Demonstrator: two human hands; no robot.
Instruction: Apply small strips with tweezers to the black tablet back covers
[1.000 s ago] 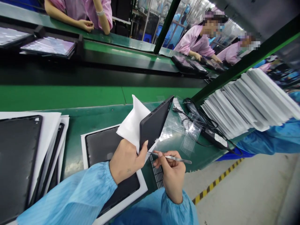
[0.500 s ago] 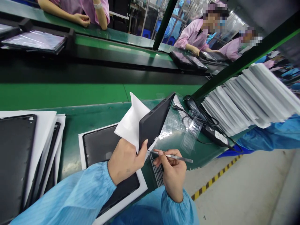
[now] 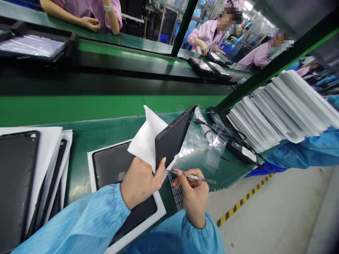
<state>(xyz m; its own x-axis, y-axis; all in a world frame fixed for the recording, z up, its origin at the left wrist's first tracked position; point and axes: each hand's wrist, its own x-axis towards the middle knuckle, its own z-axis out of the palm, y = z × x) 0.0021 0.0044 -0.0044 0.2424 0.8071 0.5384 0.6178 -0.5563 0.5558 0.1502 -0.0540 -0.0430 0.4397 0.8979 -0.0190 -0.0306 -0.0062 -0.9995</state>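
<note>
My left hand (image 3: pixel 141 180) is closed on the lower corner of a black tablet shell (image 3: pixel 173 135), holding it tilted up on edge with a white sheet (image 3: pixel 144 139) behind it. My right hand (image 3: pixel 194 194) pinches metal tweezers (image 3: pixel 197 177), their tip touching the shell's lower edge beside my left thumb. Below my hands a second black shell (image 3: pixel 111 165) lies flat on white paper on the green bench (image 3: pixel 84 141). A sheet of small labels (image 3: pixel 178 194) lies under my right hand.
Stacked black shells with white sheets (image 3: pixel 23 176) sit at the left. Clear sticker strips (image 3: pixel 214 148), a black scanner with cable (image 3: pixel 225 134) and a fanned stack of white sheets (image 3: pixel 280 109) lie at the right. Other workers in pink sit beyond the conveyor (image 3: pixel 106 84).
My hands, the shell and the tweezers hold almost the same pose. A worker across the line has leaned over the tablets there, and the view has shifted slightly.
</note>
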